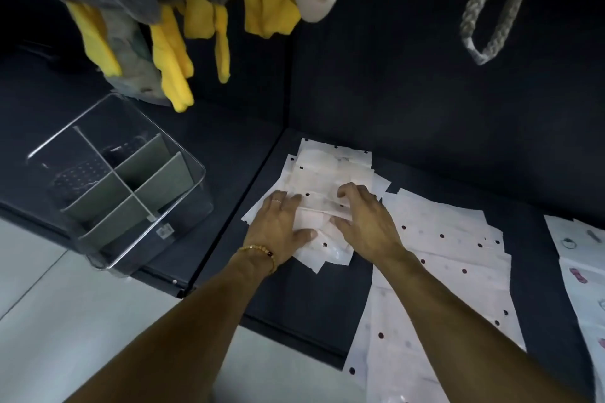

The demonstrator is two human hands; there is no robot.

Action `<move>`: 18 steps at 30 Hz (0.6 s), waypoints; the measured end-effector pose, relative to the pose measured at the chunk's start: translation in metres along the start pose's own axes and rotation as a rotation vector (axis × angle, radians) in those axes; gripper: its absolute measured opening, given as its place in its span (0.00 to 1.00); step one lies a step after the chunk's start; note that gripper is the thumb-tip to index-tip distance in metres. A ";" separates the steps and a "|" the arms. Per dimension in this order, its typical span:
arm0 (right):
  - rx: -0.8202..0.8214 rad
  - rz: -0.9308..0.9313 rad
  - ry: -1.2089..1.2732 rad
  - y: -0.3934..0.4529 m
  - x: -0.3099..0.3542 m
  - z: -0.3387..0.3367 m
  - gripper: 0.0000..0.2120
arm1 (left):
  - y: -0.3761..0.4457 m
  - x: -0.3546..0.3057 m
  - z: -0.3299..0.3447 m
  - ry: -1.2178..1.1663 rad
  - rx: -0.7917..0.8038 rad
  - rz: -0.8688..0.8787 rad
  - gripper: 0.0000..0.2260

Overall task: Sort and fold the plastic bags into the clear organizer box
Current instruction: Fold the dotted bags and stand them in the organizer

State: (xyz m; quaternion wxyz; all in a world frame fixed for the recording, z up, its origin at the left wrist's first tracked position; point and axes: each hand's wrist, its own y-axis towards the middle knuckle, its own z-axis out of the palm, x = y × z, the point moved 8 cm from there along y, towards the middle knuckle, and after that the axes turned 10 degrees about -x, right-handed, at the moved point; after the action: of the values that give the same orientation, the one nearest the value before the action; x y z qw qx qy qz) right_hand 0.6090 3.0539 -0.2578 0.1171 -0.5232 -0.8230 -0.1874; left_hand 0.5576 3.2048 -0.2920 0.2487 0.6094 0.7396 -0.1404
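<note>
Plastic bags (438,275), white with dark dots, lie in overlapping sheets on the dark surface (294,298), long axis running near-to-far and lower end cut off by the frame. Clear organizer box (124,186) sits left, tilted; its small label is unreadable. Left hand (281,222) presses flat on the smaller stack (327,173); right hand (366,219), fingers curled, pinches it.
</note>
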 end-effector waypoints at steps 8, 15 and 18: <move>-0.174 -0.231 0.103 -0.055 0.058 -0.029 0.07 | -0.077 0.014 -0.069 -0.016 -0.208 -0.008 0.31; 0.269 -0.155 0.183 -0.119 0.084 0.016 0.09 | -0.146 0.017 -0.076 0.215 -0.113 0.130 0.26; 0.237 -0.082 0.187 -0.121 0.081 0.012 0.10 | -0.148 0.016 -0.060 0.195 0.019 0.213 0.17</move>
State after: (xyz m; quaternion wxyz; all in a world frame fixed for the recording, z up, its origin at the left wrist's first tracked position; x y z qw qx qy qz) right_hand 0.4647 3.0786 -0.2595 0.2465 -0.4519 -0.8455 -0.1418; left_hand 0.4001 3.2169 -0.2642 0.1834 0.6977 0.6899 -0.0605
